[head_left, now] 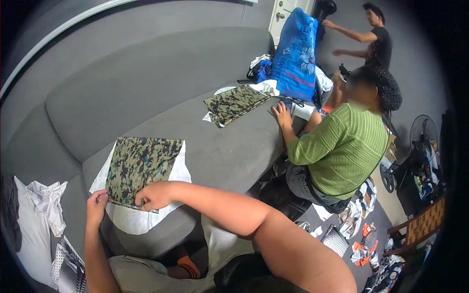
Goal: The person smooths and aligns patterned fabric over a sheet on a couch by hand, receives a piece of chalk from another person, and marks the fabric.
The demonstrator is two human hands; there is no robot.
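Observation:
A camouflage fabric piece [139, 163] lies flat on the grey sofa seat, over a larger white cloth [141, 222] that shows along its sides and front. At the fabric's near left corner, my left hand [96, 207] is closed, thumb and fingers pinching the edge. My right hand [157, 193] rests on the near right part with curled fingers gripping the near edge. Its fingertips are partly hidden. Farther along the seat lies a second camouflage piece [237, 103], with white cloth beneath it.
A person in a green top [342, 151] sits at the right, one hand on the seat. Behind stand a large blue bag [295, 58] and another person in black [381, 44]. White garments [36, 210] lie at the left. Scraps [364, 249] and a wooden chair [422, 227] are at right.

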